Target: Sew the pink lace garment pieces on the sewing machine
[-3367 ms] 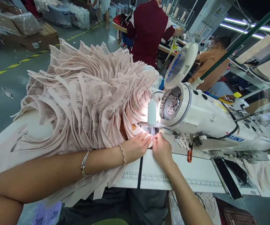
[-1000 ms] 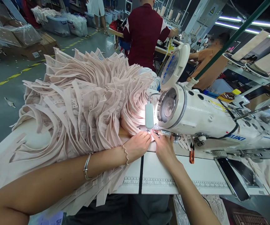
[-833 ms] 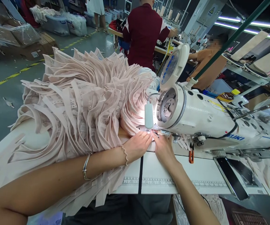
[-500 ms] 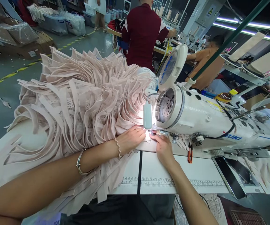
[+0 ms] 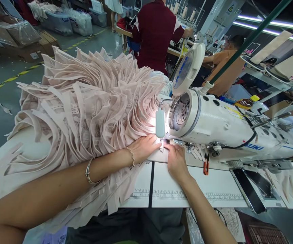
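Observation:
A large heap of pale pink cut fabric pieces (image 5: 85,101) covers the left of the sewing table. My left hand (image 5: 143,148) lies over the pink fabric piece (image 5: 159,154) at the needle, fingers together and pressing it down. My right hand (image 5: 176,160) pinches the same piece from the right, fingertips meeting the left hand's under the lit presser foot. The white sewing machine (image 5: 212,125) stands just behind both hands, its small lamp (image 5: 160,123) shining on them.
A phone (image 5: 247,189) and orange-handled snips (image 5: 206,166) lie on the white table (image 5: 212,189) right of my hands; a ruler strip runs along its front edge. Behind, a person in a maroon top (image 5: 156,34) and another in orange (image 5: 222,67) work at other stations.
Both hands have slid a little forward with the fabric piece under the foot. The view has shifted slightly; the heap stays put.

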